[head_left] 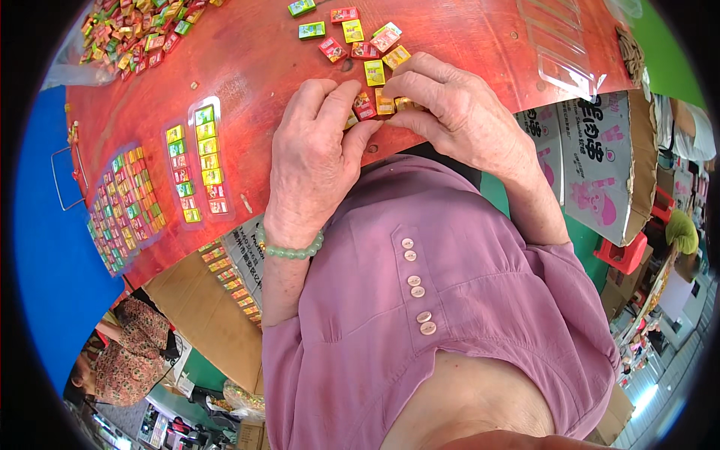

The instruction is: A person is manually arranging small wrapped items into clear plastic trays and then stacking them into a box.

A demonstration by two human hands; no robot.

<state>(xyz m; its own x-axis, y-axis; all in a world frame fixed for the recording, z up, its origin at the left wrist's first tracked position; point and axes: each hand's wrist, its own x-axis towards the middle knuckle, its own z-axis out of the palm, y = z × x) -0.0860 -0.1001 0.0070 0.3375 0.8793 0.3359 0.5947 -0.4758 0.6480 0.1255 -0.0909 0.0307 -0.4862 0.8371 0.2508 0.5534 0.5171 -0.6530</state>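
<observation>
At the near edge of the red table [255,67], a short row of small candy-like boxes lies between my hands. My left hand [319,139] is closed at the row's left end, thumb and index finger on a small yellow box [351,119] that they partly hide. My right hand [450,105] pinches another small yellow box [405,103] at the right end. Between them sit a red box [364,106] and an orange-yellow box [385,102]. Just beyond my fingers lie a yellow box [374,73] and several loose red, yellow and green ones.
To the left, two clear trays hold columns of boxes [209,146], beside a larger block of filled trays [127,202]. A heap of loose boxes [142,34] lies far left. Clear plastic trays [559,49] lie far right. Cardboard cartons [600,165] stand below the table edge.
</observation>
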